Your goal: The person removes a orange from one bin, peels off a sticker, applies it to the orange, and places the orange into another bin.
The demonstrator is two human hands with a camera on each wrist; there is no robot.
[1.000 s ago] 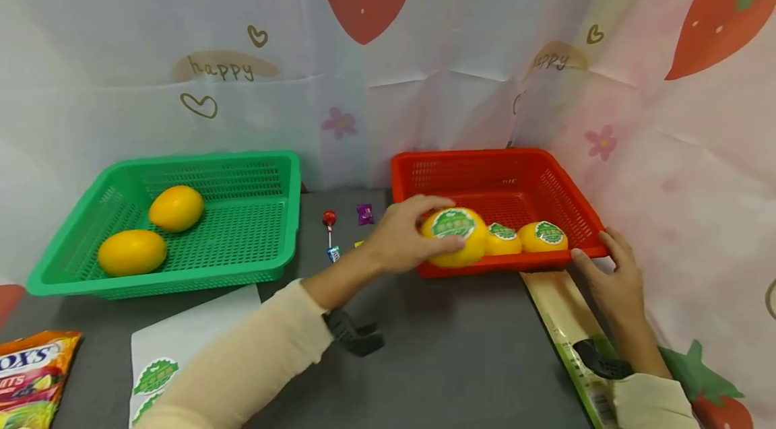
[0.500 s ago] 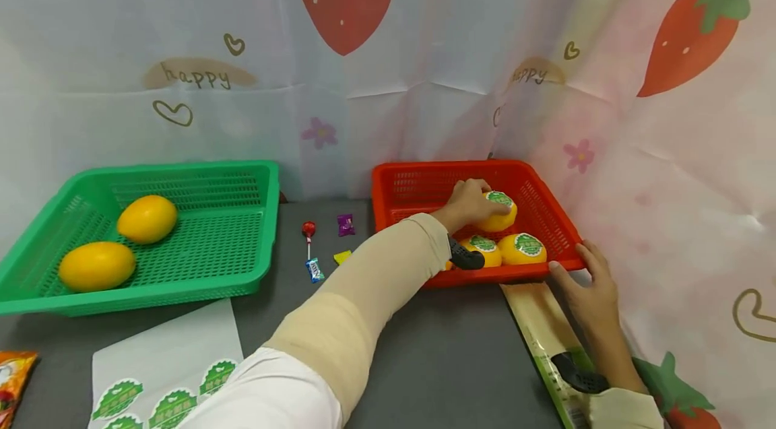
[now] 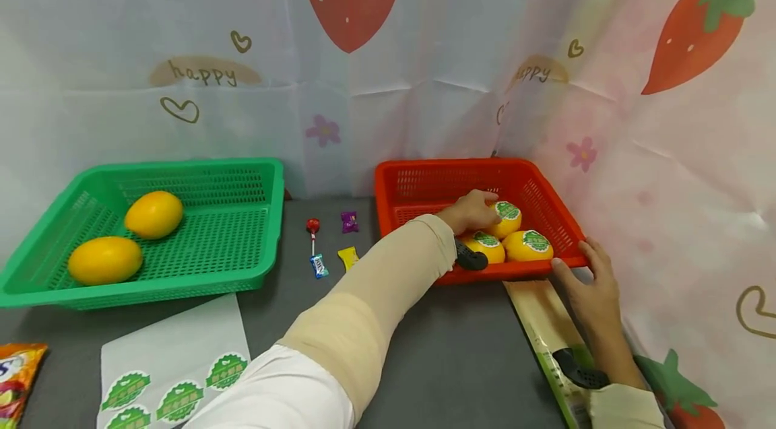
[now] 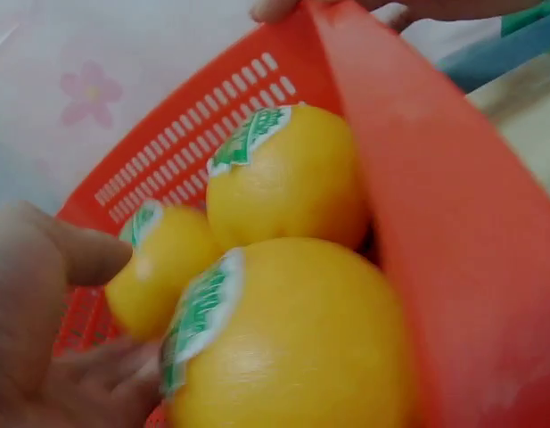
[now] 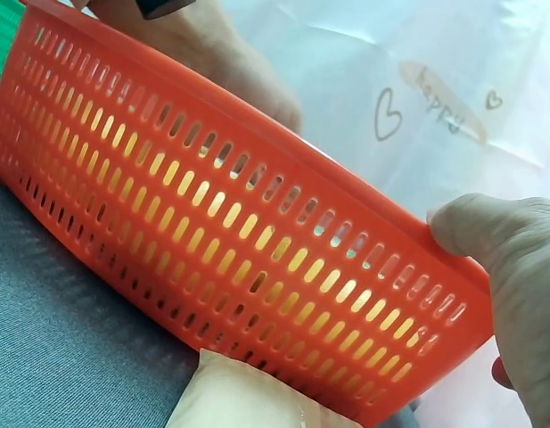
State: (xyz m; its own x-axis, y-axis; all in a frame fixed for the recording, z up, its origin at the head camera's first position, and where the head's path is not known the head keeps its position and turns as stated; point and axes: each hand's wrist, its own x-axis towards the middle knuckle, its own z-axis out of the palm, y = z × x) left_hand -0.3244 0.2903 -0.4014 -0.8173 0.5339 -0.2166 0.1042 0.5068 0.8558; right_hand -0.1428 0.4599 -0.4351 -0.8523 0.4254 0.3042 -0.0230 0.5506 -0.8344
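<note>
In the head view my left hand (image 3: 471, 212) is inside the red basket (image 3: 473, 164), beside a stickered lemon (image 3: 504, 225). The left wrist view shows the thumb and fingers of this left hand (image 4: 38, 308) spread apart next to that lemon (image 4: 163, 276), not wrapped round it; whether the thumb touches it I cannot tell. Two more lemons with green-and-white stickers, one at the left (image 3: 490, 250) and one at the right (image 3: 526, 247), lie along the basket's near wall. My right hand (image 3: 597, 287) grips the basket's near right corner, its thumb on the rim in the right wrist view.
A green basket (image 3: 182, 279) with two plain lemons stands at the left. Between the baskets lie a lollipop (image 3: 312, 227) and several wrapped candies. A sticker sheet (image 3: 176, 341), a candy bag (image 3: 18, 375) and a long green-and-beige package (image 3: 539, 314) lie nearer.
My left hand has carried the stickered lemon into the red basket, behind the other two, and its fingers have loosened from it. The right hand has stayed at the basket corner.
</note>
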